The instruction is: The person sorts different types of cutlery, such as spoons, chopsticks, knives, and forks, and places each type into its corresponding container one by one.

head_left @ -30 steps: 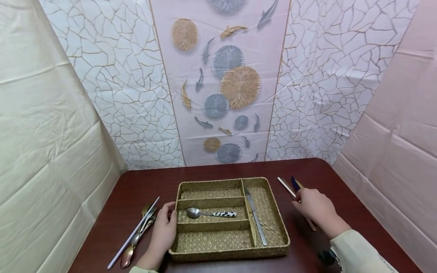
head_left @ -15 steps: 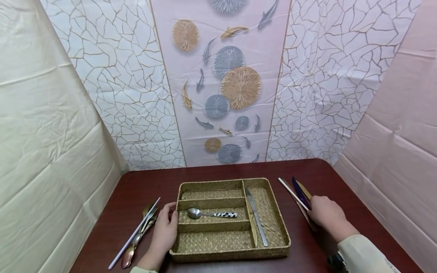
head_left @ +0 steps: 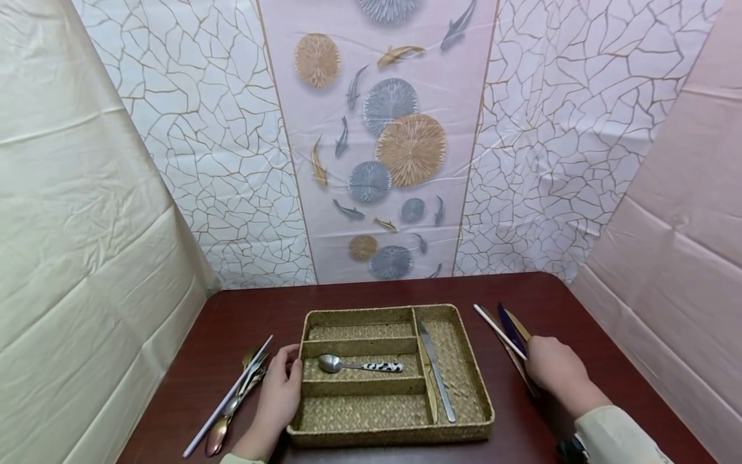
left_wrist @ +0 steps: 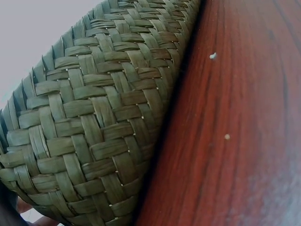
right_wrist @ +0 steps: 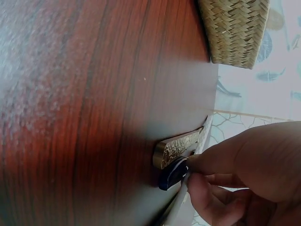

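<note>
My left hand (head_left: 281,386) rests against the left wall of a woven, divided tray (head_left: 391,440), its fingers bent at the rim; the left wrist view shows mostly the tray's outer wall (left_wrist: 94,117). To the right of the tray, my right hand (head_left: 558,370) pinches a dark blue knife (head_left: 510,328) by its handle end (right_wrist: 172,175). A gold knife (head_left: 518,324) lies close beside it, its patterned handle (right_wrist: 171,149) near my fingertips. A white chopstick-like stick (head_left: 493,325) and a brown stick (head_left: 514,362) lie to their left. My right palm hides part of this bundle.
A spoon with a spotted handle (head_left: 379,367) lies in the tray's middle compartment. A silver knife (head_left: 438,377) and a gold utensil (head_left: 430,386) lie in the right one. Left of my left hand are a pale stick (head_left: 228,396), forks and spoons (head_left: 218,428). Patterned cloth (head_left: 382,212) hangs behind.
My right hand has drawn back toward the lower right and settled at the near end of the blue knife, uncovering more of the blades and sticks. My left hand stays at the tray.
</note>
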The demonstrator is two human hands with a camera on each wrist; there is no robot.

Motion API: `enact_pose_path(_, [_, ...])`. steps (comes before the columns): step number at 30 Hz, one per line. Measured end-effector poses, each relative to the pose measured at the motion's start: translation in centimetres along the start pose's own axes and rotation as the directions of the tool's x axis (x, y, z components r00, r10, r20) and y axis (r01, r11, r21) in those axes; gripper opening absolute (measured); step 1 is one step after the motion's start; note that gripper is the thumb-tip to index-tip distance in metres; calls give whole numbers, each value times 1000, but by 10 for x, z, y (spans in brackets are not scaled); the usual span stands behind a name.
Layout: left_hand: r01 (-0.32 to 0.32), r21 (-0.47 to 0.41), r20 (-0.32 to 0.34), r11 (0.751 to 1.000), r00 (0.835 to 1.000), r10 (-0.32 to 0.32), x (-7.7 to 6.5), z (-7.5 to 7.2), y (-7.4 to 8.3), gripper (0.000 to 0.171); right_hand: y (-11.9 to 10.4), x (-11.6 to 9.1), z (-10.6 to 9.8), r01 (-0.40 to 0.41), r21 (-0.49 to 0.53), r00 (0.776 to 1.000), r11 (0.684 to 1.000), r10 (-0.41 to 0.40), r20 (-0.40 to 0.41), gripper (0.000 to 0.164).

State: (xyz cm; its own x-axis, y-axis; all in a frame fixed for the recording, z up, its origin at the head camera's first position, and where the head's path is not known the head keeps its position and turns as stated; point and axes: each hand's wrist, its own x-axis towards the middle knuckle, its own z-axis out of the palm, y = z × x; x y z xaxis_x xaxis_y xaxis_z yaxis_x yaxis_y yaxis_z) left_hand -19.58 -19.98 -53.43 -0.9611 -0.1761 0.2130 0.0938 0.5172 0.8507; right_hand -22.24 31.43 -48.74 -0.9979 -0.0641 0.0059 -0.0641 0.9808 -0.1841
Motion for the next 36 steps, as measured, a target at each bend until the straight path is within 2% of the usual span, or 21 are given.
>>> enact_pose_path(8, [-7, 1, -3, 1000, 1000, 7, 1, 1, -1, 30, -1, 2, 0, 7, -24, 999, 1000, -8, -35, 22])
enact_pose_path(14, [4, -1, -2, 1000, 1000, -4, 1, 1, -2, 30, -12, 1, -9, 41, 46, 997, 998, -38, -64, 24])
enact_pose_path(23, [7, -9, 8, 1000, 1000, -7, 1, 0, -2, 30, -45, -4, -31, 95, 147, 990, 985, -79, -114, 7])
enact_pose_path(27, [16, -6, 20, 1000, 1000, -16, 0, -1, -2, 31, -62, -7, -40, 173, 178, 971, 969, -137, -197, 5])
enact_pose_path(30, [17, -2, 24, 1000, 1000, -17, 0, -1, -2, 31, -74, -10, -45, 214, 220, 959, 952, -162, -231, 5])
enact_pose_path(33, [13, -2, 25, 1000, 1000, -13, 0, -1, -1, 31, -86, -11, -49, 238, 260, 954, 936, -175, -242, 6])
enact_pose_path(36, [18, 2, 25, 1000, 1000, -18, 0, -2, 0, 31, -99, -11, -52, 258, 301, 956, 918, -196, -220, 6])
